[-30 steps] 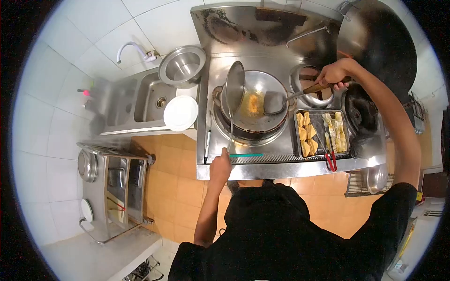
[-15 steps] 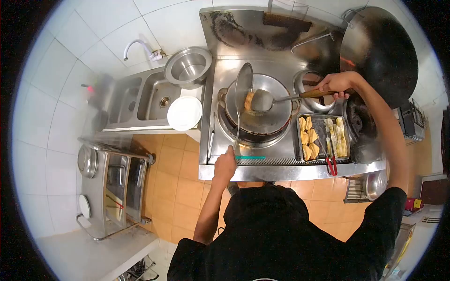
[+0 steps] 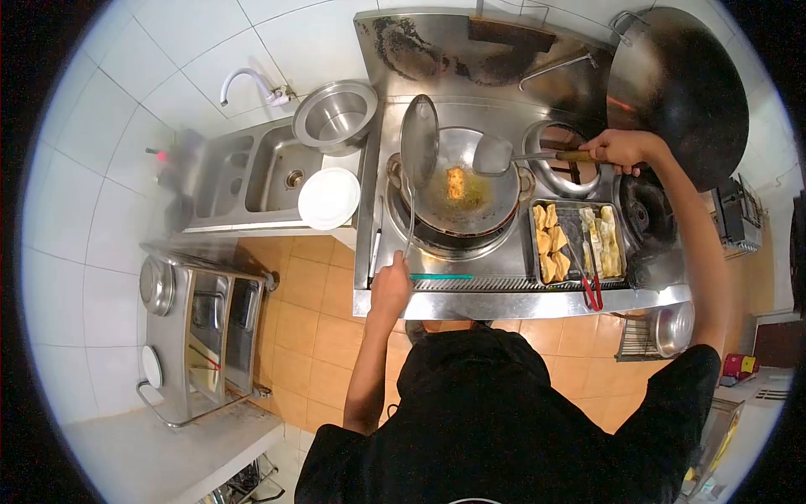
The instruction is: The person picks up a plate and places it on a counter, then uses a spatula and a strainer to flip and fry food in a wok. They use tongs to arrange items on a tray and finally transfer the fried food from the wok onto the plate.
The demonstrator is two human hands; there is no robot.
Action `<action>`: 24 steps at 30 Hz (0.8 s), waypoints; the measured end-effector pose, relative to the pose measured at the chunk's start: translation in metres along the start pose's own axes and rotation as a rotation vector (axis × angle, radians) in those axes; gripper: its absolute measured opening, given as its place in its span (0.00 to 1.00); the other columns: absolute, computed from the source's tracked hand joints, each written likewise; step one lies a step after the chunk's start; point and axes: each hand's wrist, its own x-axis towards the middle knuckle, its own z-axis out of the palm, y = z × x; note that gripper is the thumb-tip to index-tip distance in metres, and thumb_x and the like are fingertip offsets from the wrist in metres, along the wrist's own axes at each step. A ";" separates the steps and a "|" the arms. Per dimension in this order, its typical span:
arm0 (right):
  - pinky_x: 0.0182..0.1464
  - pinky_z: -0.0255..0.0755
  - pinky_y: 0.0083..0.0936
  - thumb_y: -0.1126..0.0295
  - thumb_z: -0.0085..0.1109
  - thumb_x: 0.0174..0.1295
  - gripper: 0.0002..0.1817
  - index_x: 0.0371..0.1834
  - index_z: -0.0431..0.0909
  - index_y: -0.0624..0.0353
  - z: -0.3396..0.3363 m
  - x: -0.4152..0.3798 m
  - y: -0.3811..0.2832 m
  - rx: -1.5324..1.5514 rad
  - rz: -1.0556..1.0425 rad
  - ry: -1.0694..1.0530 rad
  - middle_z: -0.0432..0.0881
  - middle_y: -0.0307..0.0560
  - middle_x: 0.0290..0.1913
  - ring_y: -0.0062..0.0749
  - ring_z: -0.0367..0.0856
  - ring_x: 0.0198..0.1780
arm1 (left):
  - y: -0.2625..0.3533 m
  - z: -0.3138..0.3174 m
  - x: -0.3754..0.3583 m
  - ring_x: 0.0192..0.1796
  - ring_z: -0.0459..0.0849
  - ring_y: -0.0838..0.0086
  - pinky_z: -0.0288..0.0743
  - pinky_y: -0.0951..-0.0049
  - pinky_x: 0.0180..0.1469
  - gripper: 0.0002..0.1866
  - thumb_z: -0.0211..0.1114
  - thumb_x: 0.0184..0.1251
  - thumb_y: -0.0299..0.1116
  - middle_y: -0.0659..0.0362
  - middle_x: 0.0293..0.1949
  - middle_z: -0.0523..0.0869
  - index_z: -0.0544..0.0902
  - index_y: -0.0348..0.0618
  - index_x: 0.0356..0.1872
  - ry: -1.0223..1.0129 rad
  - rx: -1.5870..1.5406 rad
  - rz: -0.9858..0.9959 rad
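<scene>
My left hand (image 3: 391, 286) is closed round the thin handle of a round strainer (image 3: 420, 139), which is raised over the left side of the wok (image 3: 491, 210). Closed on the wooden handle of a spatula, my right hand (image 3: 623, 151) is at the upper right. The spatula's flat blade (image 3: 492, 156) hangs over the wok's upper right part. A golden-brown piece of food (image 3: 455, 182) lies in yellowish oil in the wok. Right of the wok, a metal tray (image 3: 538, 273) holds folded yellow pieces and paler rolls, with red-handled tongs (image 3: 594, 294) on it.
A second burner ring (image 3: 537, 168) stands behind the tray. A large dark wok (image 3: 680, 97) leans at the back right. To the left are a white plate (image 3: 329, 198), a metal pot (image 3: 336, 118) and a sink (image 3: 281, 168). A cart (image 3: 176, 336) stands lower left.
The strainer has moved left and up, away from the food. The spatula has shifted right and up, off the food. The piece now lies uncovered in the oil.
</scene>
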 end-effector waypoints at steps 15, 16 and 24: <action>0.16 0.67 0.25 0.61 0.40 0.74 0.20 0.65 0.74 0.41 0.030 0.003 0.018 -0.088 -0.127 -0.044 0.71 0.37 0.18 0.23 0.69 0.15 | 0.011 0.033 0.003 0.37 0.83 0.36 0.74 0.39 0.41 0.13 0.46 0.78 0.38 0.35 0.30 0.84 0.72 0.37 0.46 -0.094 -0.003 -0.020; 0.15 0.67 0.25 0.62 0.41 0.73 0.19 0.63 0.74 0.42 0.029 0.003 0.015 -0.121 -0.113 -0.036 0.71 0.37 0.18 0.23 0.70 0.15 | 0.011 0.033 0.004 0.38 0.83 0.35 0.74 0.39 0.42 0.14 0.46 0.78 0.38 0.35 0.30 0.84 0.73 0.37 0.47 -0.089 -0.009 -0.012; 0.17 0.70 0.34 0.70 0.44 0.63 0.23 0.60 0.77 0.43 0.013 0.002 -0.039 -0.286 -0.026 -0.020 0.79 0.45 0.23 0.33 0.77 0.18 | 0.015 0.020 -0.003 0.36 0.83 0.36 0.75 0.40 0.40 0.15 0.46 0.78 0.39 0.34 0.29 0.84 0.74 0.38 0.48 -0.048 0.026 -0.048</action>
